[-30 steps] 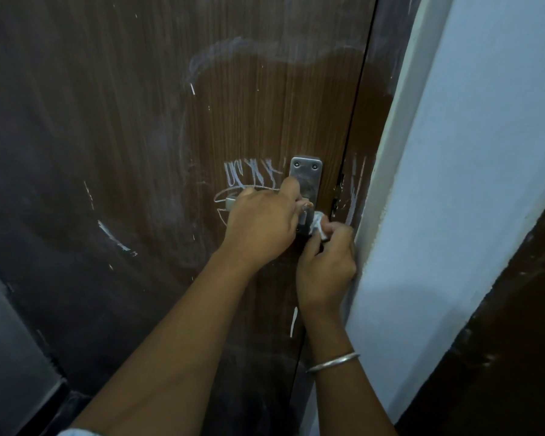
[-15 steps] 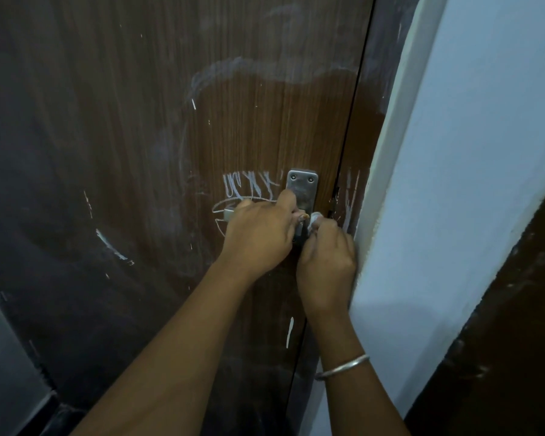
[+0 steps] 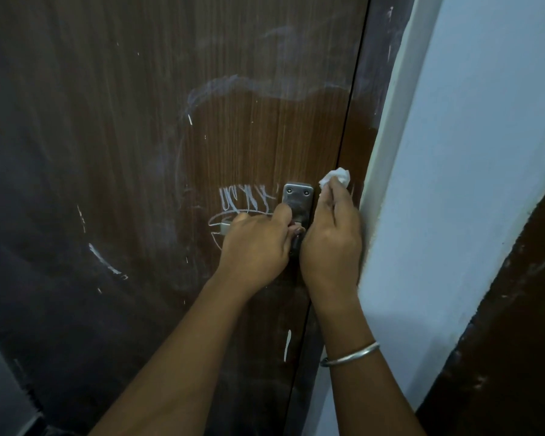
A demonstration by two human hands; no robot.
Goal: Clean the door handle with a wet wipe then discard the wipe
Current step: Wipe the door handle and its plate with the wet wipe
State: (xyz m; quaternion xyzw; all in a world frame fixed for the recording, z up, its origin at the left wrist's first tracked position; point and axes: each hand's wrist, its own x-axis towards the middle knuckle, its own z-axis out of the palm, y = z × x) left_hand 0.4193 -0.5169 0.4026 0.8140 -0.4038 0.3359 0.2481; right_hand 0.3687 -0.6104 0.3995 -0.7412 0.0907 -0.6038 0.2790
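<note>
A metal door handle sits on a dark brown wooden door (image 3: 139, 152); its silver backplate (image 3: 298, 196) with two screws shows above my hands. My left hand (image 3: 255, 247) is wrapped around the lever, whose tip (image 3: 224, 228) sticks out to the left of my fingers. My right hand (image 3: 331, 240) is just right of the backplate, pinching a crumpled white wet wipe (image 3: 335, 177) in its fingertips, raised beside the plate's top right corner. Most of the lever is hidden under my left hand.
White chalk scribbles (image 3: 246, 199) mark the door left of the handle. A white door frame (image 3: 387, 136) and pale blue wall (image 3: 469, 152) stand close on the right. A silver bangle (image 3: 350, 354) circles my right wrist.
My right hand has lifted with the wipe from below the handle to beside the top of the backplate. My left hand still holds the lever.
</note>
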